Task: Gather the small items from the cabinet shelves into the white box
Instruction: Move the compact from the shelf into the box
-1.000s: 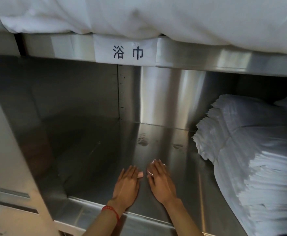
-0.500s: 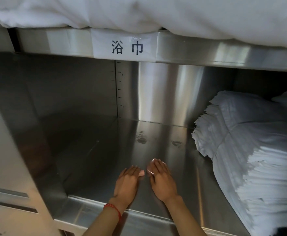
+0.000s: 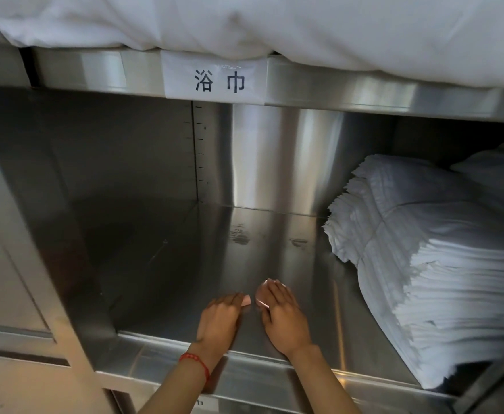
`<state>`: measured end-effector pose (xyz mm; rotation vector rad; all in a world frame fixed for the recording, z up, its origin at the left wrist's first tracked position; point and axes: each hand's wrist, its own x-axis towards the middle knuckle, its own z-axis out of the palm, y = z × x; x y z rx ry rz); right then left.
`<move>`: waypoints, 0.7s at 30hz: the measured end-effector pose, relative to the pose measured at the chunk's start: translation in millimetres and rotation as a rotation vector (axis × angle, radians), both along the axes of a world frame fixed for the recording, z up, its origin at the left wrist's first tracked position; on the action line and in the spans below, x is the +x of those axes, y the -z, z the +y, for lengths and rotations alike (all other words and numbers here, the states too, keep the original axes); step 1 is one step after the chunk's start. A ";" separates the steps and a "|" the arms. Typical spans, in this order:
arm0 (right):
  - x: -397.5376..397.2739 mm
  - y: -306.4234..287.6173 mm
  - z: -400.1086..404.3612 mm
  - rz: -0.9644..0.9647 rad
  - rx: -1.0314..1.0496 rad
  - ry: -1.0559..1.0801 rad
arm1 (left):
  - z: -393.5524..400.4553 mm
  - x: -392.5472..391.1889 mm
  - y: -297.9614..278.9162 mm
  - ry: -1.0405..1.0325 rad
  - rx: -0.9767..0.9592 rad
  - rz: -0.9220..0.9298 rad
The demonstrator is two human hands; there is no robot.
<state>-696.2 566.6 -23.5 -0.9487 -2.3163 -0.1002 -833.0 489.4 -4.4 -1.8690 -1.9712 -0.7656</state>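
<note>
Steel shelf [image 3: 167, 264] is lying nearly bare; left hand [image 3: 219, 319] and right hand [image 3: 283, 318], fingers flat, are cupping something small and pale at six o'clock. White box unseen; gathering seems early.

You have one view only, from the head camera, set close in front of the steel cabinet and facing forward and down into its shelf [image 3: 185, 264]. The label [image 3: 215, 80] sits at 12 o'clock, the white stack [image 3: 442, 255] at 3 o'clock, your hands near 6 o'clock.
</note>
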 end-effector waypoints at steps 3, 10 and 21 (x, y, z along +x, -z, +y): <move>6.0 -0.9 -7.9 -0.021 -0.025 0.022 | -6.2 5.7 -2.0 0.033 -0.004 -0.002; 19.6 1.2 -25.3 -0.030 -0.149 0.050 | -21.9 12.6 6.4 0.051 -0.079 0.023; 43.6 -0.3 -63.2 -0.053 -0.184 0.086 | -55.6 31.3 6.5 0.126 -0.054 0.071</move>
